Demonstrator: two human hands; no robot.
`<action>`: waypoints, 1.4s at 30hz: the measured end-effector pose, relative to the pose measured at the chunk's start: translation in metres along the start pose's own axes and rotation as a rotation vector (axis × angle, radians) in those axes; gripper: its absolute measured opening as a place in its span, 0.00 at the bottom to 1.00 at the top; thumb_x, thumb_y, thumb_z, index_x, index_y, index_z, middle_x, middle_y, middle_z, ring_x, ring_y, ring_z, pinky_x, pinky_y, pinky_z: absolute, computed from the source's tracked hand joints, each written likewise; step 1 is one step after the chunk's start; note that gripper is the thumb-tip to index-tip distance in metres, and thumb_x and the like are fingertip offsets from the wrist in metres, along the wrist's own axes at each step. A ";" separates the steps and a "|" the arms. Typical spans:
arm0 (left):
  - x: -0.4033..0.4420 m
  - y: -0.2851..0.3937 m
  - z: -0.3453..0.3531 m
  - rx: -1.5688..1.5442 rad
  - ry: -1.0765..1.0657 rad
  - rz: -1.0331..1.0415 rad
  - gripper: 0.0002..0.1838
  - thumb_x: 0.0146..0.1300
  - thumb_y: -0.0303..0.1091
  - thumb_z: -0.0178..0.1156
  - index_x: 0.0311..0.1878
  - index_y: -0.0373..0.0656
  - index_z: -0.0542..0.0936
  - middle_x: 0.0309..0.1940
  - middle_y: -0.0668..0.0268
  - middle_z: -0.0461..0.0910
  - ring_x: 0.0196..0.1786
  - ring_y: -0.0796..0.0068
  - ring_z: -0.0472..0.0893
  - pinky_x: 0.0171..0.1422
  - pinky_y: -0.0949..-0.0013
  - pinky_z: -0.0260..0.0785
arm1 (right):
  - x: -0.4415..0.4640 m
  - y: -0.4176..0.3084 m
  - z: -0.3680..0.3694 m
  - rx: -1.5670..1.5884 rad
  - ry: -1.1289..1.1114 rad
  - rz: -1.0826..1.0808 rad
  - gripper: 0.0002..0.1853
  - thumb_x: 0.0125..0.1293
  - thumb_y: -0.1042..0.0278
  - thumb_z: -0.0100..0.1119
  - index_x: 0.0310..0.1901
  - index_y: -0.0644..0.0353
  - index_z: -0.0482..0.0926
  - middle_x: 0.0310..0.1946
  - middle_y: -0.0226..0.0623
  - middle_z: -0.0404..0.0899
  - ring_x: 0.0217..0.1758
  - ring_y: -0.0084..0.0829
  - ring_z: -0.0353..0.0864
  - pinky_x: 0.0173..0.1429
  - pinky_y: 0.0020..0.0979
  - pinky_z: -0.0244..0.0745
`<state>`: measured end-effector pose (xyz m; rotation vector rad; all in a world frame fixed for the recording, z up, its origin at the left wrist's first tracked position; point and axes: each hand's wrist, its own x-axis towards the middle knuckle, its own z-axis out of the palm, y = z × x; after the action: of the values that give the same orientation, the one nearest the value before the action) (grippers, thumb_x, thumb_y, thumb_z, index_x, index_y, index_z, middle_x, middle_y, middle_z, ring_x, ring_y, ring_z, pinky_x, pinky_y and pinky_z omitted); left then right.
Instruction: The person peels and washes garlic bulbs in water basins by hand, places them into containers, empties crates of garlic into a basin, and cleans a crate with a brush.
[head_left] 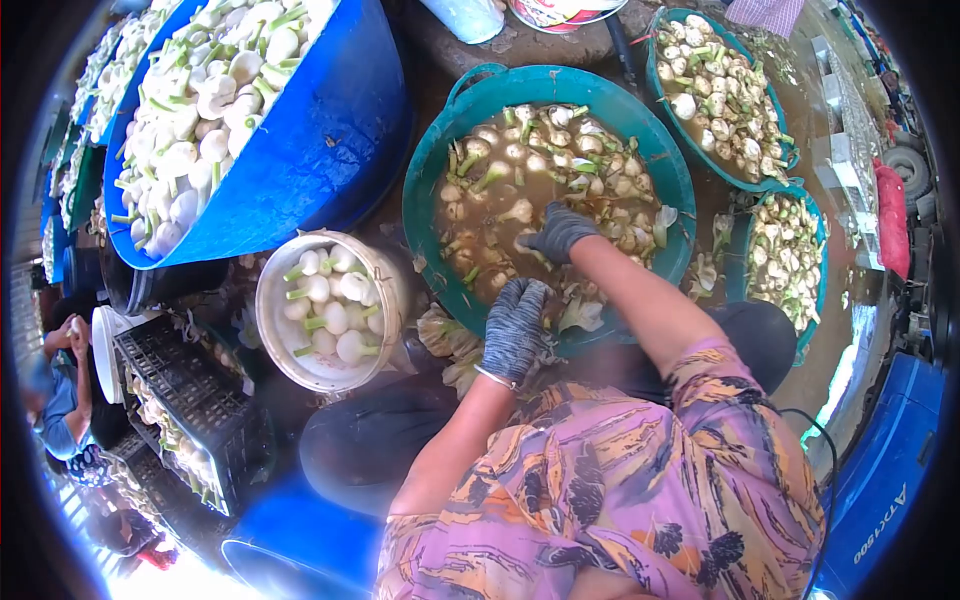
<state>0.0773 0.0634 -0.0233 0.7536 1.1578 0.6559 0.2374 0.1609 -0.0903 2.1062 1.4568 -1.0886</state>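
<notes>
A green tub (425, 200) in front of me holds muddy water and many dirty white bulbs with cut green stems. My right hand (563, 234), in a dark grey glove, is over the water with its fingers closed around a bulb (535, 248). Near the tub's front rim is my left hand (515, 320) in a striped grey glove; its fingers are curled down and what they hold, if anything, is hidden. To the left stands a white bucket (270, 330) with clean bulbs (335, 318).
A large blue tub (330, 140) heaped with clean bulbs leans at the upper left. Two green tubs (665, 85) (822, 240) of bulbs stand right. Black crates (180, 370) and a co-worker (65, 400) are at the left. A blue container (300, 540) is below.
</notes>
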 end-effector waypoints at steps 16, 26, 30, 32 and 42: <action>0.025 0.012 -0.004 -0.377 -0.060 -0.358 0.29 0.66 0.59 0.56 0.59 0.47 0.75 0.46 0.64 0.80 0.46 0.66 0.80 0.55 0.59 0.70 | -0.118 0.025 0.016 0.518 0.494 -0.667 0.27 0.54 0.63 0.71 0.56 0.56 0.75 0.49 0.43 0.80 0.53 0.44 0.80 0.59 0.39 0.73; -0.016 0.009 0.013 -0.483 -0.273 -0.328 0.22 0.68 0.45 0.58 0.60 0.44 0.74 0.48 0.60 0.79 0.49 0.60 0.81 0.54 0.53 0.76 | -0.174 0.045 0.014 0.376 0.625 -0.784 0.33 0.55 0.67 0.68 0.65 0.55 0.71 0.54 0.46 0.78 0.60 0.43 0.75 0.65 0.39 0.68; -0.022 0.000 0.018 -0.521 -0.240 -0.122 0.23 0.65 0.34 0.61 0.62 0.44 0.70 0.51 0.57 0.77 0.50 0.57 0.81 0.54 0.53 0.78 | -0.169 0.066 0.012 0.879 0.495 -0.738 0.35 0.60 0.60 0.68 0.68 0.58 0.68 0.58 0.50 0.76 0.65 0.42 0.73 0.68 0.37 0.66; -0.026 0.000 0.018 -0.504 -0.187 -0.076 0.25 0.64 0.30 0.62 0.63 0.45 0.68 0.52 0.57 0.76 0.50 0.57 0.81 0.54 0.55 0.79 | -0.155 0.079 0.004 1.140 0.174 -0.478 0.32 0.61 0.61 0.68 0.65 0.59 0.71 0.57 0.50 0.76 0.62 0.42 0.75 0.67 0.36 0.68; -0.026 -0.006 0.024 -0.305 -0.048 0.173 0.26 0.62 0.23 0.65 0.61 0.44 0.66 0.52 0.58 0.76 0.51 0.65 0.79 0.52 0.64 0.80 | -0.195 0.046 0.009 0.329 0.992 -0.625 0.07 0.59 0.65 0.64 0.36 0.57 0.81 0.33 0.41 0.80 0.37 0.43 0.81 0.43 0.40 0.77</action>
<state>0.0933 0.0352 -0.0082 0.6092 0.9273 0.9308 0.2414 0.0138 0.0457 2.6729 2.6657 -0.4051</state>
